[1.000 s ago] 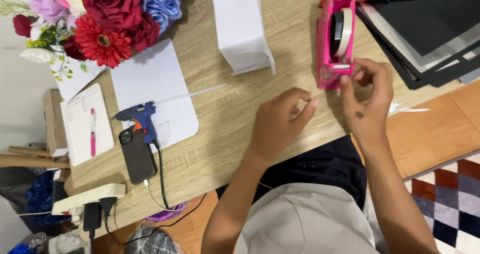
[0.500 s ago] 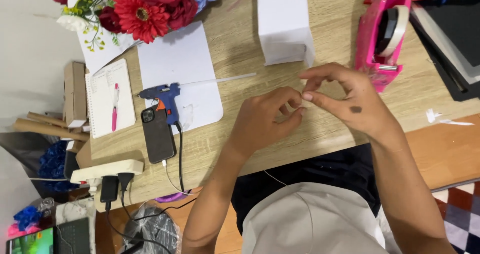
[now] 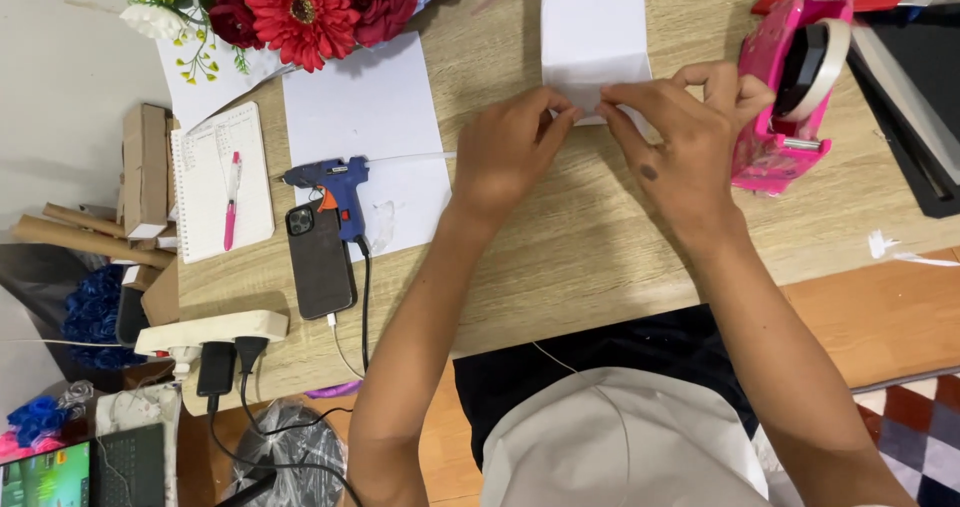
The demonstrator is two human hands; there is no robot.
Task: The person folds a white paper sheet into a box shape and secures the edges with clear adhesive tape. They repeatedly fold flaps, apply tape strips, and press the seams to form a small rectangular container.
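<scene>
Both hands at the near edge of the white folded paper (image 3: 592, 27).
My left hand (image 3: 510, 147) and right hand (image 3: 690, 137) pinch its lower edge with closed fingertips, pressing it flat on the wooden table (image 3: 580, 257); pink tape dispenser (image 3: 790, 82) sits just beside my right hand for reach.

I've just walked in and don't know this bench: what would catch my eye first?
Probably the two hands at the middle of the wooden table: the left hand and right hand meet at the near edge of a folded white paper piece. Next, the bright pink tape dispenser just right of them, and the red artificial flowers at top left.
</scene>
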